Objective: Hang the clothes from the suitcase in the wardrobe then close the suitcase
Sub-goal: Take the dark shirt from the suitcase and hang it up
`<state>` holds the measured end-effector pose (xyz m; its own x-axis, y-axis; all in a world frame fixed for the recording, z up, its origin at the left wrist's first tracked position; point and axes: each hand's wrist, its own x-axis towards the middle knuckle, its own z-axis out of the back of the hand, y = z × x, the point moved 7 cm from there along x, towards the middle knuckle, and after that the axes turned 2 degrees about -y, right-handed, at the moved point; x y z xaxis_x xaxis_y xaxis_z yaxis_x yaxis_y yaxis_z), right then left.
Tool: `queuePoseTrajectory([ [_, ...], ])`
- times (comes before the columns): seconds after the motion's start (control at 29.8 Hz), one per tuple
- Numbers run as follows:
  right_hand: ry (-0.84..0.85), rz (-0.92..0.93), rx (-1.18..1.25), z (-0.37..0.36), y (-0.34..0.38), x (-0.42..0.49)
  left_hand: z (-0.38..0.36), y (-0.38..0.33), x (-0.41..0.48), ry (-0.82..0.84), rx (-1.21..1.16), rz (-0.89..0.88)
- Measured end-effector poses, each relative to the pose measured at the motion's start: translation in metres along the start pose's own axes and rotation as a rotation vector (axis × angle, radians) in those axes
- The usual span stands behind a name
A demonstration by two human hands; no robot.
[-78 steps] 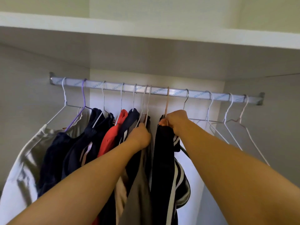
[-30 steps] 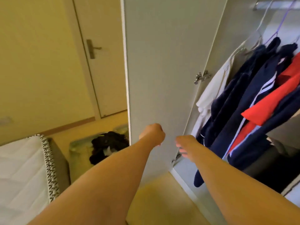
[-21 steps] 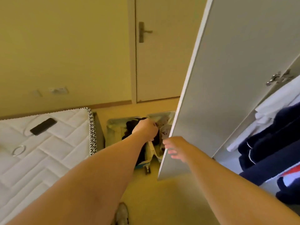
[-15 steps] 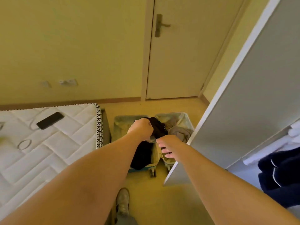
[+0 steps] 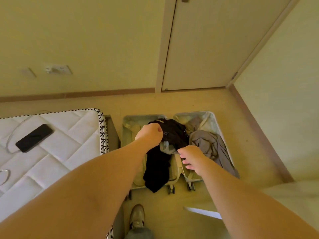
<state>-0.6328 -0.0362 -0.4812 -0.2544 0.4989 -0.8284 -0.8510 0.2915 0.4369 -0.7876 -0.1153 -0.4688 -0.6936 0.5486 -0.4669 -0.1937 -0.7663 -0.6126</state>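
Left hand, right hand above suitcase; black garment label illegible.

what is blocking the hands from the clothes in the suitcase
Nothing visible. The suitcase lies open on the floor, with the black garment and the grey garment uncovered. The left hand and right hand reach towards them through free space.
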Motion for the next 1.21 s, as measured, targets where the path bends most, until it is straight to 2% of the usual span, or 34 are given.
queuePoseTrajectory([
  [0.2, -0.018, 0.033, -0.102, -0.026, 0.035, 0.08, -0.014, 0.015, 0.06, 0.002, -0.023, 0.019],
  [0.34, 0.04, 0.033, -0.207, -0.047, 0.049, 0.151, -0.033, 0.035, 0.117, 0.014, -0.016, 0.081],
  [0.71, -0.01, 0.006, -0.13, -0.049, 0.034, 0.344, -0.146, 0.089, 0.271, 0.086, 0.111, 0.104],
  [0.84, -0.053, 0.037, -0.221, -0.056, 0.014, 0.427, -0.202, 0.112, 0.333, 0.109, 0.277, 0.005],
  [1.01, -0.289, 0.135, -0.45, -0.049, 0.007, 0.505, -0.269, 0.134, 0.389, 0.112, 0.638, -0.283],
  [1.14, -0.235, 0.231, -0.613, -0.062, 0.004, 0.551, -0.308, 0.156, 0.423, 0.155, 0.687, -0.381],
  [1.21, -0.185, 0.227, -0.637, -0.071, 0.002, 0.561, -0.315, 0.166, 0.434, 0.206, 0.748, -0.361],
])
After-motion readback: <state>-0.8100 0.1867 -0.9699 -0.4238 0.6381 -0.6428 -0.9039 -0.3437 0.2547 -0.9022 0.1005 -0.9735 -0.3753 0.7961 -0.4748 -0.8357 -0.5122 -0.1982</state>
